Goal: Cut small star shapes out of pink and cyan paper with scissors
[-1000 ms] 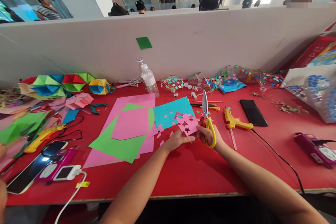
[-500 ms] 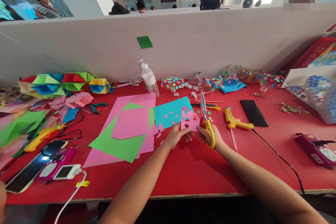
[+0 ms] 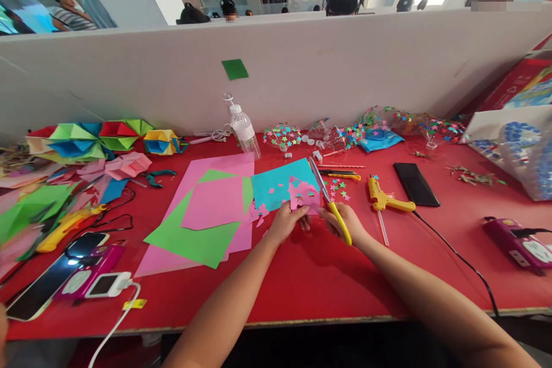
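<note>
My left hand (image 3: 288,223) pinches a small pink sheet of paper (image 3: 304,194) that has star-shaped holes cut in it. Yellow-handled scissors (image 3: 337,218) are in my right hand (image 3: 347,221), blades pointing up and to the left beside the pink sheet; the right fingertips are close to the sheet's lower edge. Beneath and behind lies a blue sheet of paper (image 3: 276,184) with pink scraps (image 3: 260,211) on and beside it. Small cut paper stars (image 3: 337,190) are scattered just past the scissors. Left of my hands, pink and green sheets (image 3: 214,202) are stacked on the red table.
A yellow hot glue gun (image 3: 386,201) and a black phone (image 3: 416,184) lie to the right. A yellow utility knife (image 3: 345,176), plastic bottle (image 3: 244,132) and star-covered clear ornaments (image 3: 283,135) stand or lie behind. Folded paper shapes (image 3: 81,139) and another phone (image 3: 56,277) are at left.
The scissors have turned in my right hand, their blades now tilting further left toward the pink sheet. The pink sheet has shifted slightly left with my left hand.
</note>
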A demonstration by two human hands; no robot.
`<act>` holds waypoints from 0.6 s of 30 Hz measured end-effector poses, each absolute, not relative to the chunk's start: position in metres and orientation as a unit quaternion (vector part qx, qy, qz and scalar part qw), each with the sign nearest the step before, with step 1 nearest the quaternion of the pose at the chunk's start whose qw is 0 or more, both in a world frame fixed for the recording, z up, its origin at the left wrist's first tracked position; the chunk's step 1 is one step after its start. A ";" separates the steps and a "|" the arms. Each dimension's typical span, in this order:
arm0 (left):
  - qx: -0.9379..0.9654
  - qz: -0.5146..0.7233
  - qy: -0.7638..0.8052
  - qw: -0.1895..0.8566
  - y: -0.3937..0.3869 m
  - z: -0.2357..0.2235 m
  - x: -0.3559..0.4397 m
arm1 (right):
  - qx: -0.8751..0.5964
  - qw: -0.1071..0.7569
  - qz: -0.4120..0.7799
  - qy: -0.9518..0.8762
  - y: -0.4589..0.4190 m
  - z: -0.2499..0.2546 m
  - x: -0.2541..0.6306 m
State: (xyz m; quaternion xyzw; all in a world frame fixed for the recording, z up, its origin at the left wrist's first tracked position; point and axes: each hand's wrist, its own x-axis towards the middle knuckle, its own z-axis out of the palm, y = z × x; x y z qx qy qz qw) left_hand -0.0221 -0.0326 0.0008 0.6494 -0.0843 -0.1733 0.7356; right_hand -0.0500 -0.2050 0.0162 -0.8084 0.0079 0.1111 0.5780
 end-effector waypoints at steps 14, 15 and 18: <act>0.552 0.090 0.077 0.826 -0.015 0.002 -0.001 | -0.937 0.302 0.145 -0.098 -0.213 0.027 -0.051; 0.549 0.096 0.079 0.826 -0.014 0.003 -0.001 | -0.940 0.290 0.147 -0.100 -0.212 0.028 -0.052; 0.543 0.109 0.080 0.829 -0.012 0.004 -0.001 | -0.947 0.264 0.153 -0.103 -0.211 0.032 -0.053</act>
